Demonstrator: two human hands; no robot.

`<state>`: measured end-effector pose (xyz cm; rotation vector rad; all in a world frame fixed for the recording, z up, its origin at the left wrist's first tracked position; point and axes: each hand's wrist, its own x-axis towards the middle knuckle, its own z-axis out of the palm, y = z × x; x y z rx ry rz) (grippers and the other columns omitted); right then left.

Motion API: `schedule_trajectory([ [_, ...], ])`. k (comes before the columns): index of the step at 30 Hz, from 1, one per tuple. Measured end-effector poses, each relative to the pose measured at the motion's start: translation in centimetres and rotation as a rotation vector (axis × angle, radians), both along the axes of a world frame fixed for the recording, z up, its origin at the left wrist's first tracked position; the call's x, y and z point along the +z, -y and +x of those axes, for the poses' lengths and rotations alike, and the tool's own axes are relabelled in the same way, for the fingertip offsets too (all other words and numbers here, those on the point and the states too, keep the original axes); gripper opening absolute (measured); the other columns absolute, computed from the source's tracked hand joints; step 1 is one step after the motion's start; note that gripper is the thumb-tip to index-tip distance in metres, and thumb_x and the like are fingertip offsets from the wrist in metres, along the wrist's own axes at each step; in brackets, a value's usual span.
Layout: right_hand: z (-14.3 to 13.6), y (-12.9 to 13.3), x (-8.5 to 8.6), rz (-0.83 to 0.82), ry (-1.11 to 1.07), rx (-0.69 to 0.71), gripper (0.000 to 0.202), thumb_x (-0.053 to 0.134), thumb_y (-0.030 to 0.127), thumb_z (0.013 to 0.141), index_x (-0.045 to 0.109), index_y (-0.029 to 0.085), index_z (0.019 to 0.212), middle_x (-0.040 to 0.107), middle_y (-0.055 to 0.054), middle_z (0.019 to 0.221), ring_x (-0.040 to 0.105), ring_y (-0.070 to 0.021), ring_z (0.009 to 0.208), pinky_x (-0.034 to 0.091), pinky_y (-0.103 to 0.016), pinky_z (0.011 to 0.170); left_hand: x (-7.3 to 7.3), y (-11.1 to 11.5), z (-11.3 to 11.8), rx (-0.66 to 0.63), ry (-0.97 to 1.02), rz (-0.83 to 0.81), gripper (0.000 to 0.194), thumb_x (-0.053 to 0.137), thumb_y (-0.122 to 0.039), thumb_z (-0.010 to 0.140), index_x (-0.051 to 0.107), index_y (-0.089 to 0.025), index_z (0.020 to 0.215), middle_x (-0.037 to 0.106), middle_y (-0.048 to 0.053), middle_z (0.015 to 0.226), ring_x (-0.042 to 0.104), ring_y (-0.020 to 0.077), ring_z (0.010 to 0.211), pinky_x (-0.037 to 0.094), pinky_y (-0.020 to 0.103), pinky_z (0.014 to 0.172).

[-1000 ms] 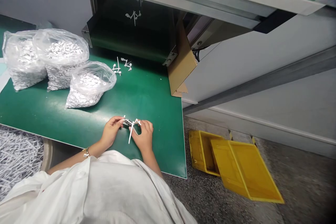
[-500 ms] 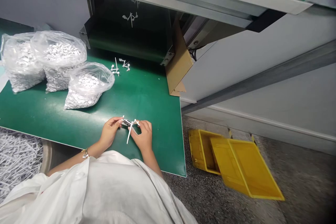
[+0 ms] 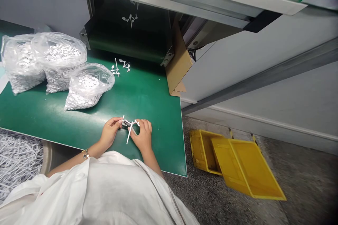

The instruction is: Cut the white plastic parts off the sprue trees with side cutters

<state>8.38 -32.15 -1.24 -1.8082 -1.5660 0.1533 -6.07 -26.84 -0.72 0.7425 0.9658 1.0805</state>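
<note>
The left hand's [image 3: 108, 136] grip pinches one end of a white branched piece [image 3: 129, 134], held over the green desk [image 3: 155, 102] close to the person's shirt [image 3: 118, 186]; the right hand's [image 3: 144, 136] fingers curl around its other side, though I cannot tell what that grip closes on; a small dark item [image 3: 126, 123] shows between the hands; beyond them lie two loose white pieces [image 3: 115, 69], just beside a clear bag [image 3: 83, 95] of white discs.

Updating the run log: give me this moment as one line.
left hand: pinching white branched piece; right hand: at same piece, grip unclear; between hands: small dark item, unclear; green table: three clear bags
</note>
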Motion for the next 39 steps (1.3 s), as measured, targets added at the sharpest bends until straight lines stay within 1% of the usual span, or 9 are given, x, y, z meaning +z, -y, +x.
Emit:
schedule_trajectory([
  [6, 0.0, 0.0, 0.1, -0.047, 0.031, 0.007, 0.036, 0.06, 0.039, 0.079, 0.057, 0.021, 0.11, 0.056, -0.007, 0.105, 0.046, -0.0243, 0.103, 0.036, -0.04, 0.092, 0.1, -0.3, -0.2, -0.084, 0.09, -0.056, 0.026, 0.079, -0.034, 0.064, 0.069, -0.016, 0.08, 0.061, -0.001, 0.067, 0.049, 0.0081, 0.06, 0.038, 0.022, 0.06],
  [9, 0.1, 0.0, 0.1, -0.062, 0.032, 0.019, 0.038, 0.06, 0.039, 0.08, 0.055, 0.02, 0.112, 0.056, -0.008, 0.107, 0.046, -0.0241, 0.104, 0.035, -0.04, 0.093, 0.1, -0.1, -0.3, -0.06, 0.053, -0.041, 0.026, 0.08, -0.034, 0.063, 0.069, -0.016, 0.078, 0.061, -0.001, 0.067, 0.05, 0.0079, 0.06, 0.038, 0.022, 0.061],
  [12, 0.1, 0.0, 0.0, -0.049, 0.035, 0.039, 0.034, 0.059, 0.037, 0.08, 0.056, 0.021, 0.11, 0.058, -0.006, 0.104, 0.047, -0.0231, 0.103, 0.034, -0.04, 0.094, 0.4, 0.1, -0.1, -0.02, 0.015, -0.04, 0.027, 0.08, -0.033, 0.061, 0.069, -0.016, 0.077, 0.06, -0.002, 0.063, 0.049, 0.0082, 0.06, 0.038, 0.022, 0.061],
  [16, 0.0, -0.1, -0.1, -0.029, 0.042, 0.004, 0.037, 0.059, 0.038, 0.08, 0.055, 0.021, 0.112, 0.057, -0.007, 0.106, 0.046, -0.0235, 0.105, 0.034, -0.04, 0.095, 1.1, 0.1, 0.0, 0.0, 0.053, -0.064, 0.027, 0.081, -0.034, 0.061, 0.07, -0.017, 0.079, 0.059, -0.002, 0.062, 0.047, 0.0077, 0.057, 0.036, 0.022, 0.057],
  [19, 0.1, -0.1, -0.1, -0.031, 0.033, 0.0, 0.038, 0.059, 0.038, 0.079, 0.056, 0.02, 0.112, 0.057, -0.007, 0.106, 0.047, -0.0233, 0.104, 0.034, -0.039, 0.094, 1.4, -0.1, 0.0, -0.016, 0.09, -0.071, 0.025, 0.08, -0.033, 0.063, 0.069, -0.017, 0.079, 0.059, -0.002, 0.064, 0.047, 0.0072, 0.057, 0.036, 0.021, 0.056],
  [25, 0.1, -0.1, 0.0, -0.022, 0.016, 0.017, 0.033, 0.061, 0.039, 0.077, 0.059, 0.021, 0.105, 0.059, -0.005, 0.099, 0.049, -0.0211, 0.098, 0.035, -0.037, 0.092, 1.0, -0.3, 0.1, -0.032, 0.189, -0.096, 0.024, 0.079, -0.031, 0.065, 0.069, -0.017, 0.082, 0.06, -0.002, 0.068, 0.047, 0.0052, 0.056, 0.038, 0.019, 0.057],
  [31, -0.1, 0.0, 0.5, -0.058, 0.01, 0.002, 0.038, 0.063, 0.039, 0.076, 0.058, 0.021, 0.109, 0.057, -0.005, 0.103, 0.048, -0.0214, 0.102, 0.035, -0.037, 0.093, 0.8, -0.8, -0.2, 0.041, 0.273, -0.122, 0.024, 0.079, -0.03, 0.066, 0.067, -0.019, 0.084, 0.061, -0.003, 0.073, 0.045, 0.0039, 0.055, 0.04, 0.018, 0.057],
  [36, 0.0, 0.0, 0.4, -0.034, -0.04, -0.053, 0.034, 0.064, 0.039, 0.076, 0.06, 0.021, 0.105, 0.059, -0.005, 0.1, 0.05, -0.0216, 0.099, 0.035, -0.037, 0.092, 1.2, -1.0, -0.4, -0.006, 0.229, -0.147, 0.026, 0.079, -0.031, 0.066, 0.067, -0.016, 0.083, 0.058, -0.002, 0.07, 0.045, 0.0049, 0.054, 0.04, 0.018, 0.053],
  [39, 0.1, -0.1, 0.4, -0.023, -0.071, -0.054, 0.029, 0.065, 0.038, 0.076, 0.062, 0.021, 0.1, 0.062, -0.004, 0.094, 0.052, -0.0202, 0.094, 0.035, -0.035, 0.09, 1.0, -0.8, -0.4, -0.033, 0.204, -0.147, 0.028, 0.08, -0.031, 0.065, 0.068, -0.015, 0.084, 0.057, -0.001, 0.067, 0.046, 0.0057, 0.056, 0.04, 0.019, 0.055],
])
